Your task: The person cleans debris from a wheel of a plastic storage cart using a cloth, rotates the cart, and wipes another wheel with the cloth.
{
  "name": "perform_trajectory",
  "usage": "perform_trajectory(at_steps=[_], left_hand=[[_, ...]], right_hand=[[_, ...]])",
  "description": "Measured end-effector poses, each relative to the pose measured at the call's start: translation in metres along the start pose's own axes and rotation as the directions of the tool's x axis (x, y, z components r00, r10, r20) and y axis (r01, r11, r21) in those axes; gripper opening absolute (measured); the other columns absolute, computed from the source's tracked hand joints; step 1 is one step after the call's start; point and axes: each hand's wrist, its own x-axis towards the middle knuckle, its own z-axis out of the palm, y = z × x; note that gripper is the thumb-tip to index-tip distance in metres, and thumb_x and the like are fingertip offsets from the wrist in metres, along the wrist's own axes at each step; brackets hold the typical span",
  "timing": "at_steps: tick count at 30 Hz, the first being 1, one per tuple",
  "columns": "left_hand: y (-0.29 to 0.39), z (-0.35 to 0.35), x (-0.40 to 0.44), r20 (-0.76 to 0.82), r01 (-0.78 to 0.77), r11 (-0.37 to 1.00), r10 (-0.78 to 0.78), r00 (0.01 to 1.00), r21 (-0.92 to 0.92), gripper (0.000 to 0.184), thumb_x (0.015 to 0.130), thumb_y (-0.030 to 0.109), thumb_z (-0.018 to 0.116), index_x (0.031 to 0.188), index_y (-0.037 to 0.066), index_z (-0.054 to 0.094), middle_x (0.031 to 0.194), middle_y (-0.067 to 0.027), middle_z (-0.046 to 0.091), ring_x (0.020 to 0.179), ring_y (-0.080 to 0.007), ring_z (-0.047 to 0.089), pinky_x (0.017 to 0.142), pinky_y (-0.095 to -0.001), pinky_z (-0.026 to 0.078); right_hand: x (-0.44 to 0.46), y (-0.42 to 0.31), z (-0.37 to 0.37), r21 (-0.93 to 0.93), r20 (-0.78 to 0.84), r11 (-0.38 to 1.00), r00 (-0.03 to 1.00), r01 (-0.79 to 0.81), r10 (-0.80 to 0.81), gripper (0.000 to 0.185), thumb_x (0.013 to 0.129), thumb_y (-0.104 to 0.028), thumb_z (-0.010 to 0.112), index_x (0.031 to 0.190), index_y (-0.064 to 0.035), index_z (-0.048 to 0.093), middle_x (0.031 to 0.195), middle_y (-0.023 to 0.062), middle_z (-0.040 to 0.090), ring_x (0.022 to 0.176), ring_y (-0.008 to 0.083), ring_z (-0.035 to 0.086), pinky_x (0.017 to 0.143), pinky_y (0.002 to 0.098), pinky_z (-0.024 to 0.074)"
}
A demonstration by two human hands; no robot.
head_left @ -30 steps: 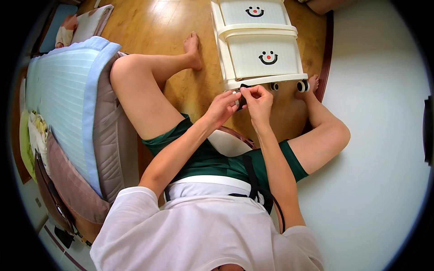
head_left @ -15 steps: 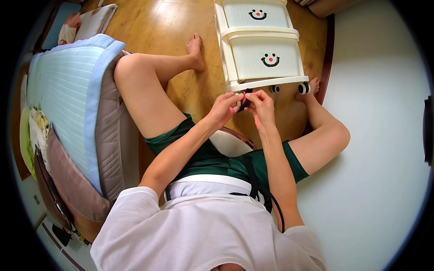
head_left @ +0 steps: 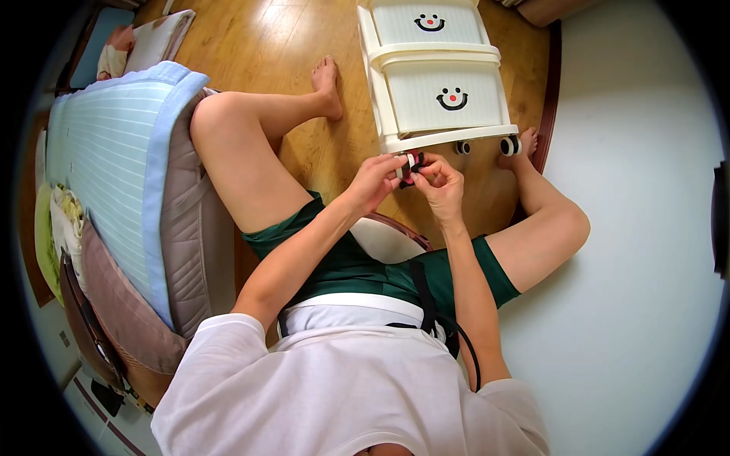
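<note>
Dark piece (head_left: 419, 160) (more red visible now)

Light blue striped bed mat (head_left: 114, 144), brownish cushion (head_left: 125, 281), glossy wooden floor (head_left: 251, 64), pale wall (head_left: 639, 197)

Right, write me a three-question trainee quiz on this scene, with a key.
1. True or false: the left hand and right hand are spread far apart.
2. What is printed on the drawer fronts?
3. The wheel nearest the right foot is:
A) yellow
B) green
C) black and white

Key:
1. False; they are close together, at a small object showing pink, black and white.
2. Smiling faces.
3. C.
</note>
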Motion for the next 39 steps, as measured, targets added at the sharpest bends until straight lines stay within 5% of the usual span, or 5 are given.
perform_trajectory(at_steps=[9,15,24,30,39], left_hand=[[0.001,0.002,0.001,0.049,-0.035,0.999,0.036,0.998,-0.013,0.02,0.092,0.013,0.055,0.105,-0.002,0.057,0.106,-0.0086,0.062,0.099,-0.0153,0.059,0.094,-0.0311,0.046],[-0.011,-0.01,0.008,0.037,-0.049,0.994,0.053,0.998,-0.096,0.023,0.092,0.013,0.055,0.108,-0.004,0.055,0.109,-0.0107,0.061,0.104,-0.0169,0.057,0.099,-0.0327,0.043],[-0.003,0.005,0.001,-0.025,-0.037,0.991,0.034,0.999,-0.13,0.023,0.091,0.012,0.055,0.106,-0.005,0.057,0.108,-0.01,0.061,0.102,-0.0164,0.058,0.1,-0.0315,0.042],[-0.003,0.001,0.0,0.013,0.023,0.993,-0.022,1.0,-0.118,0.024,0.091,0.013,0.057,0.107,-0.004,0.058,0.108,-0.011,0.062,0.101,-0.019,0.06,0.095,-0.033,0.047],[-0.009,-0.002,0.004,0.022,-0.013,0.991,0.016,1.0,-0.136,0.022,0.093,0.014,0.054,0.109,-0.001,0.056,0.109,-0.008,0.061,0.101,-0.0158,0.059,0.093,-0.0318,0.047]], right_hand=[[-0.002,0.016,-0.016,-0.085,0.034,0.996,0.999,-0.026,0.029,0.016,0.074,0.014,0.061,0.083,0.0013,0.056,0.102,0.007,0.059,0.095,0.0139,0.06,0.08,0.0247,0.051],[-0.006,0.026,-0.021,0.089,-0.234,0.982,0.955,-0.166,0.182,0.015,0.079,0.006,0.061,0.092,0.0006,0.057,0.098,0.0064,0.06,0.089,0.0124,0.06,0.083,0.0249,0.0497],[-0.011,-0.004,-0.018,0.404,-0.181,0.889,0.934,-0.214,0.307,0.017,0.088,-0.003,0.059,0.105,-0.0033,0.056,0.097,0.0031,0.059,0.089,0.0105,0.058,0.079,0.0249,0.0488],[-0.014,-0.007,-0.007,0.006,-0.134,0.998,0.989,-0.058,0.058,0.019,0.088,-0.004,0.062,0.106,-0.0031,0.056,0.096,-0.0002,0.059,0.086,0.0072,0.055,0.077,0.0212,0.0439],[-0.006,-0.033,0.017,-0.014,-0.121,0.994,0.987,0.104,-0.105,0.021,0.084,0.003,0.063,0.104,0.0002,0.059,0.096,0.001,0.058,0.089,0.0089,0.056,0.079,0.0215,0.045]])
